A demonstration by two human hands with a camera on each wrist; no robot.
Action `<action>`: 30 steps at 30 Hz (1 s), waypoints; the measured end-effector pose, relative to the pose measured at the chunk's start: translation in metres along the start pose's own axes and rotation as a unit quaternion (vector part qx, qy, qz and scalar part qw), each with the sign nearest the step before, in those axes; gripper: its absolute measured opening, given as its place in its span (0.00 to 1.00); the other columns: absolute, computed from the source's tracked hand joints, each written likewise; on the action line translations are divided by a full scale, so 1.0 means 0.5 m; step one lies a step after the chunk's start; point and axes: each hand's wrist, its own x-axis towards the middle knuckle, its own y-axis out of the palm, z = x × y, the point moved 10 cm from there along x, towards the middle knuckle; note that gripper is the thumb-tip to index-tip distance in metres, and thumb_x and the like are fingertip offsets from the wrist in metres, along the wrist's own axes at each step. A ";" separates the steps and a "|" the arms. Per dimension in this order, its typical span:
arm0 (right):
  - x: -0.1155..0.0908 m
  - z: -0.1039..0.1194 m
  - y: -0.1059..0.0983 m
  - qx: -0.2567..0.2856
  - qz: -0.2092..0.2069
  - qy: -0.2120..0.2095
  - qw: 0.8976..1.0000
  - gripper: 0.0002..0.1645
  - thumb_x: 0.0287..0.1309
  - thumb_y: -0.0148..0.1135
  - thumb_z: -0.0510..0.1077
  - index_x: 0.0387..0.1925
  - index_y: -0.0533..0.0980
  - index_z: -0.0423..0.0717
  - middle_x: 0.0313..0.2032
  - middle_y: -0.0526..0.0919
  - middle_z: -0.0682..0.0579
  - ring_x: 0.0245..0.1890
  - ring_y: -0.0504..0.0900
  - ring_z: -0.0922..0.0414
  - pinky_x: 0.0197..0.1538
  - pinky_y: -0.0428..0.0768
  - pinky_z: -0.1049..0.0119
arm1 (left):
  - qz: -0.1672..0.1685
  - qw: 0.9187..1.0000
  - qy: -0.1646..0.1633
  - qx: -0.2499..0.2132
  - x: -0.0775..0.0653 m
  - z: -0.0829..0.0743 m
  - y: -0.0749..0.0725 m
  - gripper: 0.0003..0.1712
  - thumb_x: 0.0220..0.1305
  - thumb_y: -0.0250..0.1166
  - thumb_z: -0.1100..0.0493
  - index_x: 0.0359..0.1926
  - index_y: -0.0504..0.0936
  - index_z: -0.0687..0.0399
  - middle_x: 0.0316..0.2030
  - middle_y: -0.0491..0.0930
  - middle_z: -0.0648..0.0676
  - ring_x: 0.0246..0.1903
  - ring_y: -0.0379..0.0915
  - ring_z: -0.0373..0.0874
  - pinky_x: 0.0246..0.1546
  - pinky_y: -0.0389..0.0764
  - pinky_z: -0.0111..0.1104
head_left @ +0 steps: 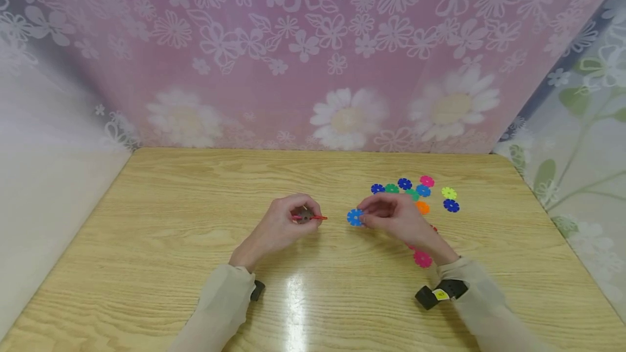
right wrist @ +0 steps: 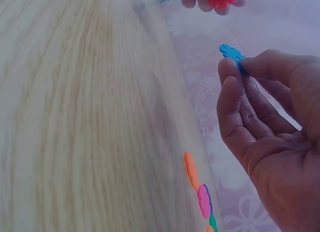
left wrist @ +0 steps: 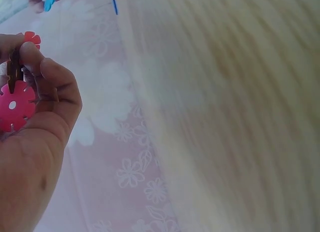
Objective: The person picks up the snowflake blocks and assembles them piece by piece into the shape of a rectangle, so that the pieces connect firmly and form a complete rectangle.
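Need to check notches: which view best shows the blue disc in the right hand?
The head view: the blue disc faces the camera, notches showing, though the right hand covers one edge. The right wrist view shows it steeply slanted; the left wrist view, only small and blurred near the top.

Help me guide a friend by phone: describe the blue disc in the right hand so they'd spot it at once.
Start at the wooden table and find the person's right hand above it. Pinched in its grip is a flat, bright-blue disc with a notched rim and small centre hole. It is the only blue disc held; the other blue discs lie on the table.
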 end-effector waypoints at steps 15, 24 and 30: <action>0.012 0.025 0.054 0.070 0.029 -0.008 0.997 0.14 0.63 0.68 0.35 0.49 0.81 0.33 0.38 0.89 0.49 0.36 0.91 0.53 0.43 0.89 0.58 | 0.014 1.000 0.000 0.008 0.003 0.003 0.011 0.04 0.67 0.68 0.62 0.37 0.84 0.48 0.39 0.86 0.48 0.39 0.83 0.38 0.44 0.84 0.31; 0.020 0.036 0.076 0.096 0.038 -0.020 0.994 0.13 0.63 0.67 0.32 0.48 0.81 0.29 0.37 0.89 0.42 0.33 0.91 0.49 0.41 0.89 0.56 | 0.023 1.000 -0.004 0.012 0.003 0.001 0.018 0.01 0.67 0.68 0.61 0.38 0.84 0.51 0.39 0.85 0.47 0.40 0.83 0.39 0.45 0.84 0.32; 0.021 0.035 0.079 0.110 0.035 -0.016 0.993 0.12 0.63 0.66 0.31 0.47 0.80 0.28 0.35 0.89 0.46 0.33 0.90 0.46 0.40 0.89 0.54 | 0.020 0.999 0.004 0.025 0.005 -0.004 0.019 0.05 0.66 0.68 0.64 0.37 0.85 0.48 0.38 0.85 0.47 0.38 0.81 0.39 0.44 0.84 0.31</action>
